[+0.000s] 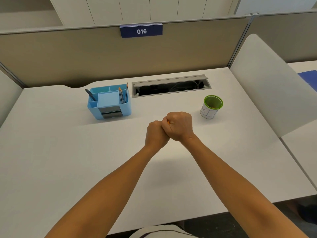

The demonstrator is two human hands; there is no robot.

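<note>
Orange sliver [168, 122], that's the thing to watch, and only a speck of it shows, right at the seam where the two fists meet above the white desk [68, 152]. The right hand [179, 126] is balled tight with its fingers curled over the sliver. The left hand [155, 134] is curled too and pressed knuckle to knuckle against it. Whether the left fingers also grip the sliver, I cannot tell, since the backs of both hands hide it.

My read is that the hands come together like this to work on something small and thin, one bracing and the other pulling or twisting. The colour matches the orange-tipped pencils [122, 96] standing in the right slot of the blue desk organizer [109, 103], so it is quite likely a pencil.

The organizer sits well apart to the left and farther back. The green-rimmed cup [211, 107] stands near the right fist, upright and open-mouthed, which makes it handy for dropping something in.
</note>
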